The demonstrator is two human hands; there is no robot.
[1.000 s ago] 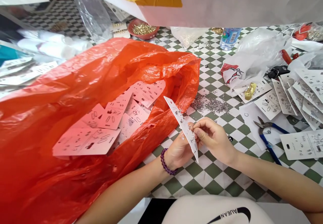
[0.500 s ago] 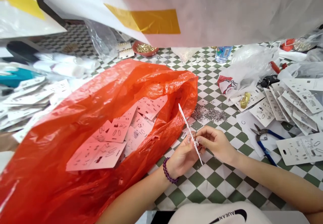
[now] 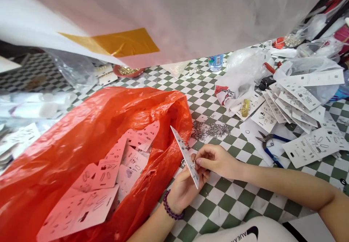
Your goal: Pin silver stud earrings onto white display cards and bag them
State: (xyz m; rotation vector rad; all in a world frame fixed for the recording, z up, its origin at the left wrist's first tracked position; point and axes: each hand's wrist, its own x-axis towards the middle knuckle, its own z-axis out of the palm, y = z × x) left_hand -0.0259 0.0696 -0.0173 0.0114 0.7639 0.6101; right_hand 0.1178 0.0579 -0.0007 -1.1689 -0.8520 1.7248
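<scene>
My left hand, with a purple bead bracelet at the wrist, holds a white earring card tilted nearly edge-on to me. Small metal pieces stick out from its face. My right hand meets the card's lower part, thumb and forefinger pinched together. What lies between those fingertips is too small to make out. Left of the hands, an open red plastic bag contains several similar cards. Just beyond the hands lies a loose heap of tiny silver metal pieces.
Blue-handled pliers lie on white paper at right, near a fanned stack of filled cards. Clear plastic bags, a bottle and a red dish of gold pieces stand farther back. A white sheet with tape hangs overhead.
The view has swung right, so everything appears farther left. The card has turned slightly and shows more of its face. Both hands keep their hold at it.
</scene>
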